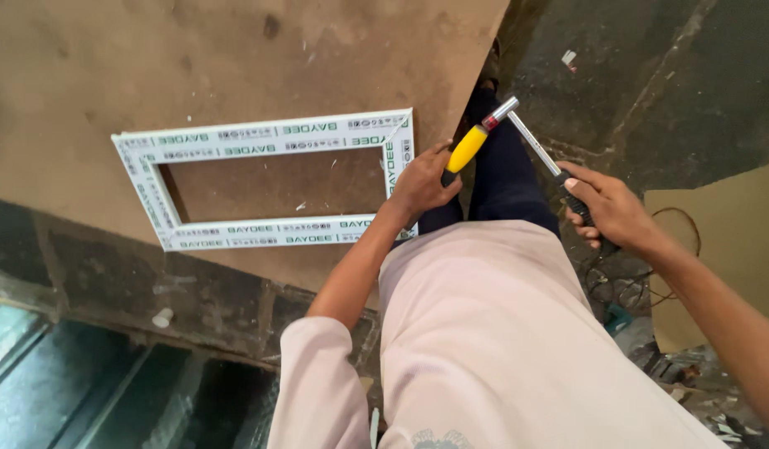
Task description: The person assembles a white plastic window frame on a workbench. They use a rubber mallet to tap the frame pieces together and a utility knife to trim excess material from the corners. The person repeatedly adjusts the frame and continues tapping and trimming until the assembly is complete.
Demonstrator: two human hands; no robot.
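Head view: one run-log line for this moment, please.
left hand: grips yellow-handled tool | right hand: grips black-handled tool | white frame: on board

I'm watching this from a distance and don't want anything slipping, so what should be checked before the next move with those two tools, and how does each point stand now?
1. Left hand closed firmly on the yellow-handled tool: ok.
2. Right hand gripping the black-handled metal tool: ok.
3. Tool tips meeting squarely: cannot tell, though the metal ends touch.
4. White rectangular frame lying flat on the brown board: ok.
5. Frame fully supported: not ok, its near corner reaches the board's edge.
6. Floor underfoot tidy: not ok, cables and debris lie there.
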